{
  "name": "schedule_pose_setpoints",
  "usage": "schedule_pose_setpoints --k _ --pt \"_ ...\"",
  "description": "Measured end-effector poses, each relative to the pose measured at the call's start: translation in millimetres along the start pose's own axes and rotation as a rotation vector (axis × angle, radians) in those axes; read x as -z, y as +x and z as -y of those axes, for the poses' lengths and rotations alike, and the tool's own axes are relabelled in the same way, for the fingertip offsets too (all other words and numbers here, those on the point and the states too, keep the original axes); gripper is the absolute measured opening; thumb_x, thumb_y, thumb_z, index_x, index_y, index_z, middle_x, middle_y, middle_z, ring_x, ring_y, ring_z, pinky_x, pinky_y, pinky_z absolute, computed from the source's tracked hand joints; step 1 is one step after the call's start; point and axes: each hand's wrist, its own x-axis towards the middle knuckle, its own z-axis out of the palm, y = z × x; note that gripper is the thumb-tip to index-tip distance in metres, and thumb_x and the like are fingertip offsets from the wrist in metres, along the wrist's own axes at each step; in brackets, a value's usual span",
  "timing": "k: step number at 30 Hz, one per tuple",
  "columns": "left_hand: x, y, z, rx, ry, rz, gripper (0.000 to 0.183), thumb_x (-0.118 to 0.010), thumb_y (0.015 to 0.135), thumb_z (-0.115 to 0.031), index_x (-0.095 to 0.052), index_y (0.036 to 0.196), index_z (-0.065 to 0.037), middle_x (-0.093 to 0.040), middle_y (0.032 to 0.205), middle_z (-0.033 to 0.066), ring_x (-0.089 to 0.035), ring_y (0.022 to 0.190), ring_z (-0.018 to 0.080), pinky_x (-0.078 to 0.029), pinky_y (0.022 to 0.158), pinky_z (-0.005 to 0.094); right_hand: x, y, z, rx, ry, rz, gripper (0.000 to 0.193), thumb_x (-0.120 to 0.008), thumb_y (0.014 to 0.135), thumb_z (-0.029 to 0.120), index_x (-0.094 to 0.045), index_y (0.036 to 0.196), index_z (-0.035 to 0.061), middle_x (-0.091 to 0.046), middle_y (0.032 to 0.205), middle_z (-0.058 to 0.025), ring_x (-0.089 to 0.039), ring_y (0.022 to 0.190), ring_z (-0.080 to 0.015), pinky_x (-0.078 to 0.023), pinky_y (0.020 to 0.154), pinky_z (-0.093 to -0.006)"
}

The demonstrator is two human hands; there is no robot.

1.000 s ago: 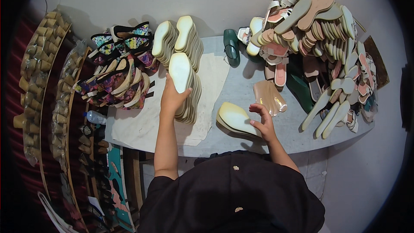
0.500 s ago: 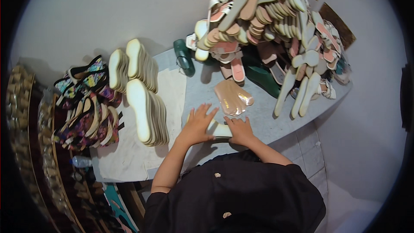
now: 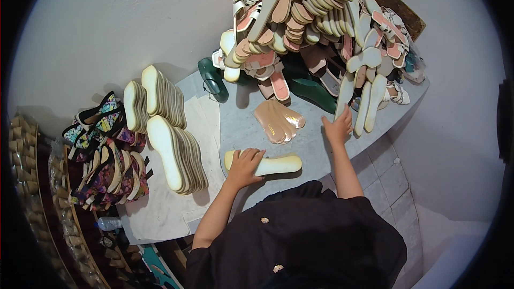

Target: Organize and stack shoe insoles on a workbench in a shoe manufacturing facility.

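Observation:
A cream insole (image 3: 281, 165) lies crosswise on the table in front of me. My left hand (image 3: 245, 167) is closed over its left part, fingers across the top and thumb at the near edge. Farther right, my right hand (image 3: 339, 126) is around the near end of a long pale insole (image 3: 344, 95), the thumb on one side and the fingers on the other; the hand hides that end. Just beside it lie two more pale insoles (image 3: 369, 104). Between my hands, farther back, is a fan of shiny tan sock linings (image 3: 277, 122).
Stacks of cream insoles (image 3: 174, 152) stand on white sheets at the left, beside floral wedge shoes (image 3: 110, 168). A high heap of insoles and white sandals (image 3: 305, 27) fills the back right. A dark green shoe last (image 3: 213, 80) stands near the wall.
My right hand has left the cream insole in front of me and moved right to the long pale one. My left hand stays on the first insole. The view has shifted slightly.

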Motion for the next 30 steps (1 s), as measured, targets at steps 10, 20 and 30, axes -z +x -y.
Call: schedule_pose_setpoints --k 10,20,30 --pt "-8 -31 37 0.196 -0.262 -0.379 0.062 -0.051 0.086 -0.044 -0.039 0.133 -0.006 -0.042 0.134 0.0163 -0.035 0.127 0.0297 -0.023 0.103 0.0439 15 -43 -16 -0.297 0.739 0.467 0.080 -0.059 0.070 0.011 -0.019 0.139 0.0070 -0.051 0.107 -0.0151 -0.053 0.092 -0.0259 -0.042 0.083 -0.0324" --pt "-23 -55 23 0.532 -0.673 -0.908 0.056 -0.026 0.097 -0.034 -0.023 0.138 0.003 -0.033 0.137 0.0231 -0.030 0.129 0.0322 -0.019 0.107 0.0395 42 -90 52 0.827 0.301 0.985 0.068 -0.070 0.062 0.013 -0.046 0.126 0.0079 -0.053 0.110 -0.0134 -0.045 0.107 -0.0315 -0.029 0.096 -0.0394" --pt "0 -17 -1 0.239 -0.059 -0.363 0.049 -0.049 0.086 -0.030 -0.044 0.131 -0.012 -0.041 0.134 0.0145 -0.035 0.126 0.0332 -0.022 0.103 0.0521 48 -80 61 0.694 -0.003 0.887 0.067 -0.073 0.066 0.026 -0.046 0.126 0.0121 -0.045 0.128 -0.0096 -0.035 0.123 -0.0292 -0.012 0.101 -0.0611"
